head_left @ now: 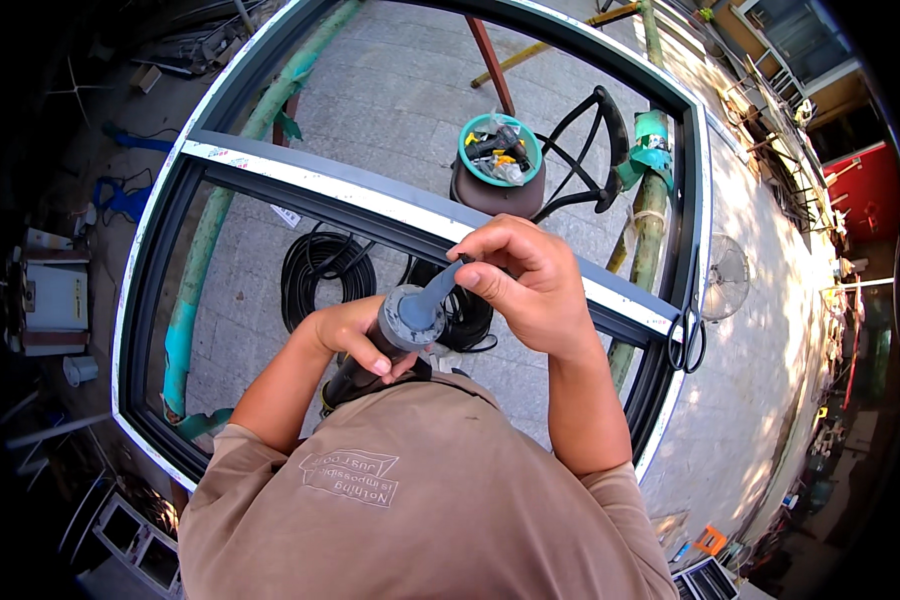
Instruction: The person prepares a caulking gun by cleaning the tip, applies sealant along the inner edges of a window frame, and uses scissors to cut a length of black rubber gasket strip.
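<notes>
Close to my body, my left hand is wrapped round the front end of a dark sealant gun. A grey nozzle rises from its round grey front cap and leans up to the right. The nozzle's tip is pinched between the thumb and fingers of my right hand. Both hands are over a large dark window frame with white protective film, near its crossbar. A pair of black-handled scissors lies on the frame's right side.
Green poles support the frame. Coils of black rubber strip lie on the paved floor below. Beyond the crossbar, a teal basin of small parts stands on a stool, beside a black chair frame. A fan is at right.
</notes>
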Tool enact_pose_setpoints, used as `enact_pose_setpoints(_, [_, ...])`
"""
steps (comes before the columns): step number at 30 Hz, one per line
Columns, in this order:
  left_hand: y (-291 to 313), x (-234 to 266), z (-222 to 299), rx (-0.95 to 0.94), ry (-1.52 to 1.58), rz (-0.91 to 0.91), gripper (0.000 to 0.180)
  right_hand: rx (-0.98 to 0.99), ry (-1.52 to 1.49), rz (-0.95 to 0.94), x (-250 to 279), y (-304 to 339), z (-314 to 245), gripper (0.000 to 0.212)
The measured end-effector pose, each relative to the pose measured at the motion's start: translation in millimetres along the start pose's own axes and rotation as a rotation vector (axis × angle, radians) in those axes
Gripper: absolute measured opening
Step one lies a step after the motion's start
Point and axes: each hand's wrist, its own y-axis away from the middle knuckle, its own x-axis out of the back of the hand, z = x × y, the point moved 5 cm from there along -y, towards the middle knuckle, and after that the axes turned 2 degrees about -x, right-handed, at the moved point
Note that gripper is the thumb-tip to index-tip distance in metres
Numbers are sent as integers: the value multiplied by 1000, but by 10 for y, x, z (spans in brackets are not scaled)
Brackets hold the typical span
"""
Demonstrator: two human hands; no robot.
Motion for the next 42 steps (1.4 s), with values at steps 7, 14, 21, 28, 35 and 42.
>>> enact_pose_setpoints(7, [-55, -15, -44, -7, -6, -70, 72, -72, -271, 33, -25, 68, 60, 18])
enact_pose_setpoints(14, [-45, 9, -54, -19, 10, -25, 72, -72, -340, 191, -129, 139, 146, 18])
enact_pose_setpoints(21, [-38, 7, -57, 15, 28, -8, 71, -84, -341, 251, -129, 172, 202, 18])
enact_pose_setpoints(28, [-50, -7, -61, 13, 38, -22, 72, -117, -478, 230, -172, 217, 271, 19])
enact_pose_setpoints(35, [-65, -6, -88, -16, 57, -89, 74, -190, -817, 235, -296, 239, 296, 22])
enact_pose_setpoints(42, [-63, -4, -127, -24, 77, -125, 74, -210, -686, 236, -287, 288, 292, 23])
